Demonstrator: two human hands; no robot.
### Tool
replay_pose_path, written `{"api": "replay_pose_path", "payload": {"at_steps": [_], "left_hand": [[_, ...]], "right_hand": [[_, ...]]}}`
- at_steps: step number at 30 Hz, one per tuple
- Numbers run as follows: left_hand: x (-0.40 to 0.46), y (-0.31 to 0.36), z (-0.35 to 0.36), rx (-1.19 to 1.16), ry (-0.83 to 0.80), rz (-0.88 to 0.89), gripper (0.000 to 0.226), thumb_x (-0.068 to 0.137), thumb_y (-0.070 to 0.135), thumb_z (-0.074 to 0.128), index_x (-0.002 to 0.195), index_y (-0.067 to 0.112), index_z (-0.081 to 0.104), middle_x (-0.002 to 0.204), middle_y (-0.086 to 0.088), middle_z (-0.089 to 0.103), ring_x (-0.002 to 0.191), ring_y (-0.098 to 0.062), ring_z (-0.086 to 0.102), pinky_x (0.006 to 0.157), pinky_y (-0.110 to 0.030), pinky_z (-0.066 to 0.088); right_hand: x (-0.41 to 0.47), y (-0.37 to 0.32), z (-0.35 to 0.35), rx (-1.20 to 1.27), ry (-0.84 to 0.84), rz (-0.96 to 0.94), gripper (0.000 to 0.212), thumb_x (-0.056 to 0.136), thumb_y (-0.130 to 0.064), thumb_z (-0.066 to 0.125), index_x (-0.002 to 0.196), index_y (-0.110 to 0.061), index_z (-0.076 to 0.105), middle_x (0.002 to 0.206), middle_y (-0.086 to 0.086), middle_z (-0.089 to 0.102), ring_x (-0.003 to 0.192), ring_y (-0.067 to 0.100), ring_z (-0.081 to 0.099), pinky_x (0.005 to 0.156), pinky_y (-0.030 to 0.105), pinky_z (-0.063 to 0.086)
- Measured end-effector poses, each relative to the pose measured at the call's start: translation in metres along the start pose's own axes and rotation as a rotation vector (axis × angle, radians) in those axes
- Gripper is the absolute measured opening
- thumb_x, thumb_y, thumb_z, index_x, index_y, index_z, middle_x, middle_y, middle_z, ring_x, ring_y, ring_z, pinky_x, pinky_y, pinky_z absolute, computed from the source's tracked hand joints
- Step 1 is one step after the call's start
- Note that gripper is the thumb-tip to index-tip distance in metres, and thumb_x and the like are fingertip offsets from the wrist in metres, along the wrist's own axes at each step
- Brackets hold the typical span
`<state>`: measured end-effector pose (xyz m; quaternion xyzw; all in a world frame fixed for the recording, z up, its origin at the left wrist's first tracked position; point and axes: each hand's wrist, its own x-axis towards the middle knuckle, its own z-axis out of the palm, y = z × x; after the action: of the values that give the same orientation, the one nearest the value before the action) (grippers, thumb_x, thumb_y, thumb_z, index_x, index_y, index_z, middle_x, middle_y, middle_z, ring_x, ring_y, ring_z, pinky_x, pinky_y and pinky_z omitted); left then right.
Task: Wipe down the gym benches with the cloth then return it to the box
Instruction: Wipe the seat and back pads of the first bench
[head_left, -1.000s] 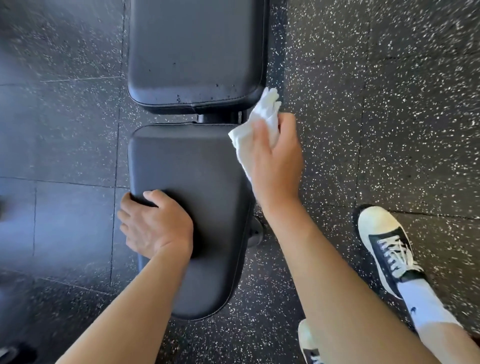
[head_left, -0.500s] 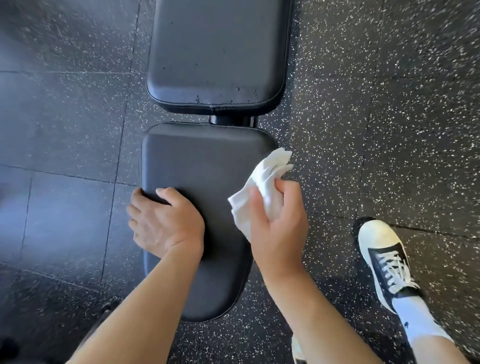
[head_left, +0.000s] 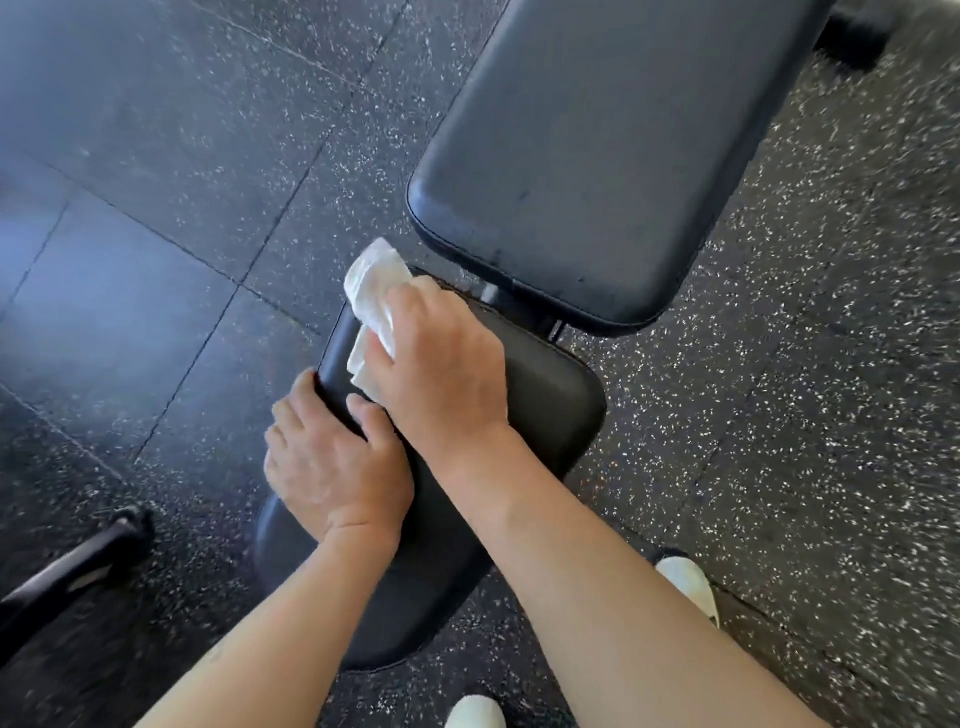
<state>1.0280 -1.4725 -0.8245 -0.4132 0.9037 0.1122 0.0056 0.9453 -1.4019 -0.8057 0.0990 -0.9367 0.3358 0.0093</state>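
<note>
A black padded gym bench runs diagonally across the view. Its seat pad lies under my arms and its long back pad reaches toward the upper right. My right hand holds a crumpled white cloth and presses it onto the far left corner of the seat pad. My left hand grips the seat pad's left edge, fingers curled over the side and thumb on top. The box is out of sight.
Dark rubber floor tiles with white speckles surround the bench. A black metal bar lies at the lower left. My white shoes stand on the floor at the lower right, beside the seat.
My right hand has carried the cloth from the seat pad's right side across to its far left corner. The view has swung, so the bench now lies diagonally. My left hand keeps its grip.
</note>
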Motion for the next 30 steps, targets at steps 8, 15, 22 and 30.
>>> {"api": "replay_pose_path", "payload": {"at_steps": [8,15,22,30], "left_hand": [[-0.003,0.002,-0.002,-0.032,0.027,-0.016,0.06,0.094,0.041,0.04,0.143,0.009,0.051,0.129,-0.021,0.06,0.114,-0.045,0.055,0.101,-0.057,0.039],[-0.003,0.001,-0.005,-0.049,0.001,-0.04,0.06,0.093,0.041,0.041,0.145,0.012,0.049,0.13,-0.017,0.061,0.118,-0.042,0.054,0.105,-0.057,0.039],[-0.001,0.002,-0.008,-0.074,-0.023,-0.041,0.062,0.093,0.043,0.038,0.146,0.01,0.049,0.13,-0.018,0.061,0.12,-0.042,0.054,0.107,-0.059,0.04],[0.001,0.001,-0.014,-0.049,-0.056,-0.031,0.064,0.094,0.044,0.035,0.146,0.01,0.049,0.134,-0.017,0.061,0.121,-0.041,0.056,0.104,-0.056,0.039]], "right_hand": [[-0.013,0.039,-0.031,-0.061,-0.077,-0.341,0.024,0.089,-0.035,0.067,0.095,-0.012,0.069,0.083,0.0,0.058,0.072,0.022,0.058,0.052,0.034,0.048],[-0.03,0.091,-0.054,-0.125,-0.099,-0.439,0.022,0.09,-0.033,0.077,0.103,-0.015,0.073,0.082,-0.003,0.054,0.071,0.019,0.052,0.057,0.031,0.048],[0.029,0.041,-0.01,-0.108,-0.045,-0.426,0.023,0.093,-0.034,0.069,0.096,-0.012,0.072,0.078,0.001,0.058,0.067,0.022,0.055,0.055,0.033,0.043],[0.054,0.022,-0.015,-0.053,-0.298,-0.366,0.025,0.097,-0.034,0.069,0.103,-0.01,0.068,0.09,0.003,0.06,0.082,0.026,0.059,0.064,0.038,0.047]]}}
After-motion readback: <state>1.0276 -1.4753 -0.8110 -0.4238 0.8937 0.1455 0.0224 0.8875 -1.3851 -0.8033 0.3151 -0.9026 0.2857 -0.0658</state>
